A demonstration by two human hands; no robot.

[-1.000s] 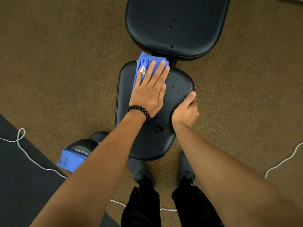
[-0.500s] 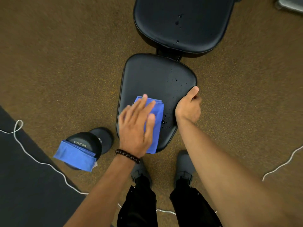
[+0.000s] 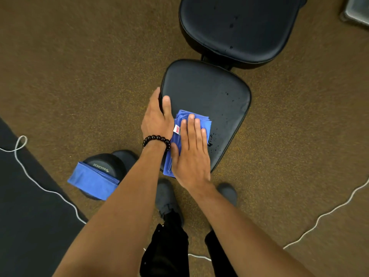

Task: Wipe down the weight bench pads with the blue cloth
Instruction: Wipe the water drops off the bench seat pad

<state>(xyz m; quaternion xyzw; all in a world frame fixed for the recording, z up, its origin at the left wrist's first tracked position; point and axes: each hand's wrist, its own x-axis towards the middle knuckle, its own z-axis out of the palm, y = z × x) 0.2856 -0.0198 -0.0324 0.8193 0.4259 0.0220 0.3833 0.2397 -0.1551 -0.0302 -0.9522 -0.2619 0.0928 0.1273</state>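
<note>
The black seat pad (image 3: 205, 90) lies in the middle of the view, with the larger black back pad (image 3: 239, 31) beyond it. A folded blue cloth (image 3: 205, 121) sits on the near left part of the seat pad. My right hand (image 3: 191, 154) presses flat on the cloth, fingers straight. My left hand (image 3: 157, 116), with a black bead bracelet, grips the seat pad's left edge, thumb on top. Water droplets (image 3: 227, 94) dot the right side of the seat pad and the back pad.
A black dumbbell (image 3: 105, 162) with a second blue cloth (image 3: 93, 181) draped over it stands on the brown floor to the left. A dark mat (image 3: 24, 216) and a white cord (image 3: 329, 212) lie around my shoes (image 3: 167, 198). A metal object (image 3: 357, 11) sits at top right.
The cloth passed from under my left hand to under my right. My left hand moved to the pad's left edge, and my right hand left the right edge.
</note>
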